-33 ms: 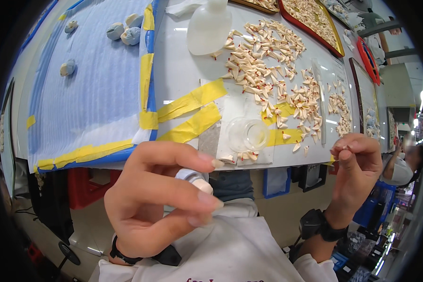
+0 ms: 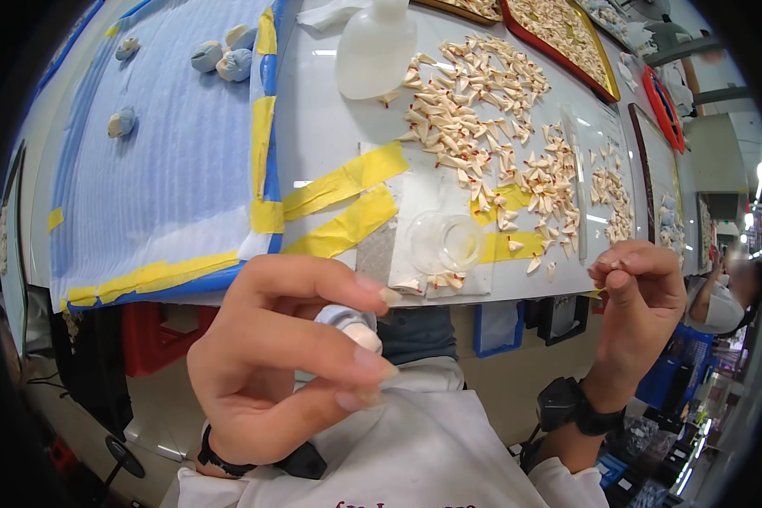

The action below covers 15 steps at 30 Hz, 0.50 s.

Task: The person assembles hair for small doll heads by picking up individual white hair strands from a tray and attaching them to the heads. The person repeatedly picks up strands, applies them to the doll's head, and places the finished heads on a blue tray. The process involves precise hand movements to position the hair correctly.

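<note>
My left hand (image 2: 267, 351) is closed around a small rounded lump (image 2: 361, 334), pale blue with a cream-coloured part, held between thumb and fingers in front of the table edge. The fingers hide much of it. Off to the right, my right hand (image 2: 643, 296) is raised with thumb and fingertips pinched together. Something tiny and dark reddish may sit in that pinch, too small to name. Between the hands, near the table edge, stands a small clear glass jar (image 2: 461, 244). Many small cream pointed pieces with red tips (image 2: 449, 118) lie spread beyond it.
To the left, several blue-and-cream lumps (image 2: 234, 64) rest on a blue padded mat (image 2: 169, 169) edged with yellow tape. A translucent bottle (image 2: 372, 55) stands at the back. A red-rimmed tray (image 2: 605, 89) holds more pointed pieces. At far right, a person (image 2: 724, 300) sits.
</note>
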### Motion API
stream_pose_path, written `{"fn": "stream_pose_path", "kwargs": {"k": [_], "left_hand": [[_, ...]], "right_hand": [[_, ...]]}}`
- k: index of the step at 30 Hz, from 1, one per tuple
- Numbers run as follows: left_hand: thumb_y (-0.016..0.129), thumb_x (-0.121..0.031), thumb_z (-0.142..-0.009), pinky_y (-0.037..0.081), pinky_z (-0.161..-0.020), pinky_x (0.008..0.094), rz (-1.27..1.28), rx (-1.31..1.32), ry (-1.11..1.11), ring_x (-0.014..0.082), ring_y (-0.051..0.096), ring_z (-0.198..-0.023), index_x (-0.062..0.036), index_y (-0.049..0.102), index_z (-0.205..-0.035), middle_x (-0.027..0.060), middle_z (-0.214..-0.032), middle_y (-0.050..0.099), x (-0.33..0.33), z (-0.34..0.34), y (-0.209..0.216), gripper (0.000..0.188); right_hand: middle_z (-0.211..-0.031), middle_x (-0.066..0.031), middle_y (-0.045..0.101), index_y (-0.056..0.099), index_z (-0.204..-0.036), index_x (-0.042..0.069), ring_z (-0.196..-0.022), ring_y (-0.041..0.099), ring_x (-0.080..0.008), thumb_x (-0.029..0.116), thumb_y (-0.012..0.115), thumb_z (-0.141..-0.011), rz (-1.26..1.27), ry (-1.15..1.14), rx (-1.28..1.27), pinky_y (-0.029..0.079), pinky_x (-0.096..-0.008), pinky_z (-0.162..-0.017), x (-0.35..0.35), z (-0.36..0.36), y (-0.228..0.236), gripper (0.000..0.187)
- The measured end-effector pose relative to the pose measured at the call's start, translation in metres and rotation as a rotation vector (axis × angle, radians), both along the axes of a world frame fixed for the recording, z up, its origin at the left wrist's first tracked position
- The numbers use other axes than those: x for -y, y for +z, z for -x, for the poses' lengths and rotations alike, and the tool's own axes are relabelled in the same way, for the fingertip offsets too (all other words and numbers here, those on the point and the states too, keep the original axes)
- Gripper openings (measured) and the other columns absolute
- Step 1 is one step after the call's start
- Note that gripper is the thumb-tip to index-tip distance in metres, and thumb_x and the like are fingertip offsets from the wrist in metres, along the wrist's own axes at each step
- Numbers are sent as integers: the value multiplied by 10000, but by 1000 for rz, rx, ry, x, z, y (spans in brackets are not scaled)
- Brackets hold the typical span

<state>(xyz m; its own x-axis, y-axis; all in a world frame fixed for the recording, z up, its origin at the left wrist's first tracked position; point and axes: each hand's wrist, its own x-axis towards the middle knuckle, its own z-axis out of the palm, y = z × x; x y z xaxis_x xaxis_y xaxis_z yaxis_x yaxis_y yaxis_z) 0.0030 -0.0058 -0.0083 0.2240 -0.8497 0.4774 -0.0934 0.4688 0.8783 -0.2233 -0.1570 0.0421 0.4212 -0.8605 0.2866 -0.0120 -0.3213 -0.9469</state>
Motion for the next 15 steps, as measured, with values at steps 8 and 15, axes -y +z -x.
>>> {"fn": "stream_pose_path", "kwargs": {"k": [8, 15], "left_hand": [[753, -236, -701, 496, -591, 235, -237, -451, 32, 216, 599, -773, -38, 459, -984, 145, -987, 473, -8, 18, 19, 454], [754, -239, -701, 509, -584, 238, -57, 2, -1, 212, 605, -737, -30, 465, -985, 134, -968, 483, -4, -5, 1, 456]], "right_hand": [[-797, -111, 594, 566, -824, -30, -732, 572, -157, -85, 661, -682, 71, 72, -86, 455, -250, -680, -5, -35, 0, 179], [-807, -116, 582, 550, -821, -20, -759, 562, -174, -78, 659, -683, 261, 162, -218, 439, -262, -708, -8, -59, 2, 185]]}}
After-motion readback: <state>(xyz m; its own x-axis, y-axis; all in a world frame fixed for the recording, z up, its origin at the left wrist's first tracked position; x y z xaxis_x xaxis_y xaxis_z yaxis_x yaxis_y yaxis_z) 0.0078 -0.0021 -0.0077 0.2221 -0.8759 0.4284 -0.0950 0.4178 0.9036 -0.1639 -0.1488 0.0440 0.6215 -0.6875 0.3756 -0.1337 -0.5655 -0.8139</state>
